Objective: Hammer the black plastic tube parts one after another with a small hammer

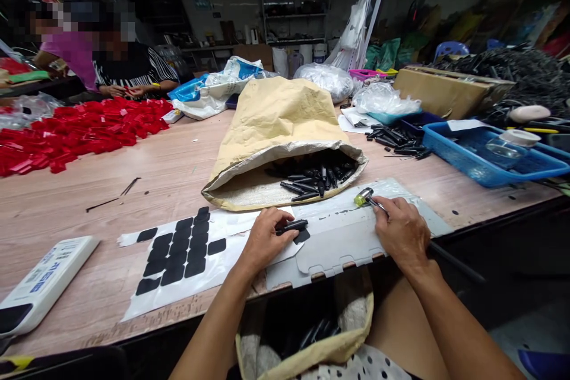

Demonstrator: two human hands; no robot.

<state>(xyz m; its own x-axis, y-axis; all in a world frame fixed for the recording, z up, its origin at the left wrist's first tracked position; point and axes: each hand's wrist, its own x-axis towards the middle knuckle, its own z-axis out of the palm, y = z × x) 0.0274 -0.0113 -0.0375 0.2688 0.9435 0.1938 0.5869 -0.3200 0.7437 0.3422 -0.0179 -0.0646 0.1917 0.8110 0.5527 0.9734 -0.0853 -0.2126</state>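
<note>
My left hand (pixel 267 238) holds a short black tube (pixel 293 226) between thumb and fingers, just above a black square pad (pixel 303 235) at the end of a white sheet. My right hand (pixel 402 228) is wrapped round the handle of a small hammer (pixel 365 196) with a yellow-green face, its head over the grey-white board (pixel 347 236). Left of my left hand, rows of black square pads (pixel 180 249) lie on white backing paper (pixel 133 307). Behind both hands a tan paper sack (pixel 285 110) lies with its mouth towards me, black tubes (pixel 323 178) inside.
A second open sack (pixel 347 350) with black tubes is on my lap. A white device (pixel 51 279) lies at the left, a red heap (pixel 84 130) behind it. Blue trays (pixel 485 175) and loose black tubes (pixel 401 142) are at the right. Two people sit at the back left.
</note>
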